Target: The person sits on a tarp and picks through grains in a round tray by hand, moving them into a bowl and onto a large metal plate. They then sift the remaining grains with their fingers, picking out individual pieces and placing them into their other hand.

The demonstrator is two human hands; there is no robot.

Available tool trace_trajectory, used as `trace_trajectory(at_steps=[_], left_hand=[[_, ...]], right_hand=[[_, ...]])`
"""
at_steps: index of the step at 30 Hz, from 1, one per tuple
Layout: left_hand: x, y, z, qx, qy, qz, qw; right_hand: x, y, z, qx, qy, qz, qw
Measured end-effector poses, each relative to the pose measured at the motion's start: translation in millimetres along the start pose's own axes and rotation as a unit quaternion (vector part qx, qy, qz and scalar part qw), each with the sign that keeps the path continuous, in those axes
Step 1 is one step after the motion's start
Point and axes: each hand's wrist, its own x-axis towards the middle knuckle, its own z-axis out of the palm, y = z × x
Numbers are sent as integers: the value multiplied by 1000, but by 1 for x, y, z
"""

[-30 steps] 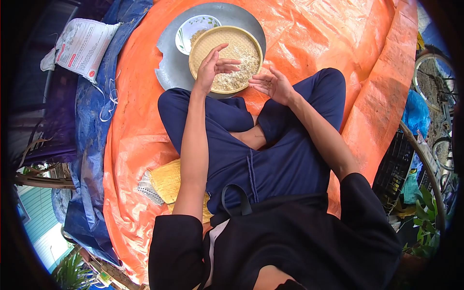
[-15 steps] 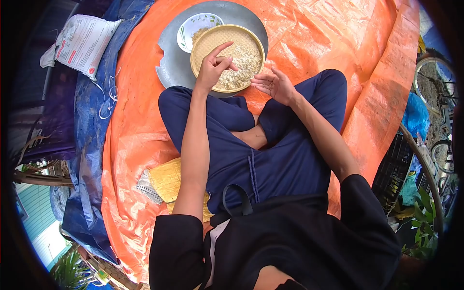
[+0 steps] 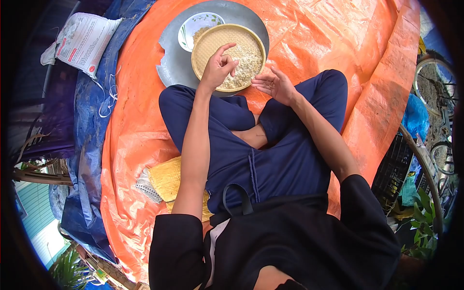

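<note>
A round woven bamboo tray [image 3: 205, 47] holds pale, broken grains [image 3: 249, 63], heaped mostly on its right and near side. Over its left half hovers my left hand [image 3: 218, 68], index finger stretched out and the other fingers loosely bent, with nothing visible in them. My right hand [image 3: 276, 86] is beside the tray's near right rim, palm turned inward and fingers spread, also holding nothing. Partly under the tray is a white bowl with green leaf patterns [image 3: 203, 20], containing brownish grains. Both rest on a large grey metal tray [image 3: 170, 65] with a broken left edge.
An orange tarpaulin [image 3: 309, 34] covers the ground under my crossed legs. Yellow folded cloth or sacking [image 3: 165, 178] lies by my left thigh. A white printed sack [image 3: 87, 43] sits on blue sheeting at the left. Bicycles [image 3: 432, 87] and a black crate [image 3: 394, 169] stand at the right.
The fingers of my left hand have curled slightly and turned over the tray. My right hand stays nearly where it was. The grains look much the same.
</note>
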Motion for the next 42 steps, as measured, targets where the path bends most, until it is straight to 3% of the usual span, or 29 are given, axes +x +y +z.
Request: trace_trajectory(at_steps=[5,8,11,14,18,20,23,26,29,32,35,36,39,42], left_hand=[[1,-1,-5,18,1,-50,999],[3,-7,-16,-59,-42,-69,995],[3,-4,0,-21,37,-61,997],[6,-16,-2,-82,60,-29,994],[3,-24,-18,44,111,-76,990],[0,-23,-25,167,145,-117,968],[0,-25,-27,223,215,-148,939],[6,-58,-38,155,205,-160,953],[7,-89,-39,270,194,-149,931],[2,-60,-20,316,119,-209,918],[0,-52,-4,515,67,-136,844],[0,-53,1,513,65,-145,844],[-3,-55,17,580,43,-59,811],[-3,-61,21,575,32,-46,816]], right_hand=[[-1,-1,2,1,4,2,1000],[1,-1,0,3,1,0,1000],[1,-1,0,6,1,1,1000],[0,-1,-1,3,-6,-7,1000],[0,-1,0,4,-3,-6,1000],[-1,-2,0,0,-6,-9,1000],[1,-1,-1,-1,-1,-10,1000],[0,-1,0,-9,3,-10,1000],[1,-1,-2,-6,-3,-14,1000],[1,0,-4,-2,-3,-12,1000],[0,-1,-2,-9,1,-13,1000],[0,-1,-2,-9,1,-12,1000],[2,0,-3,-9,0,-10,1000],[1,-1,-3,-12,4,-9,1000]])
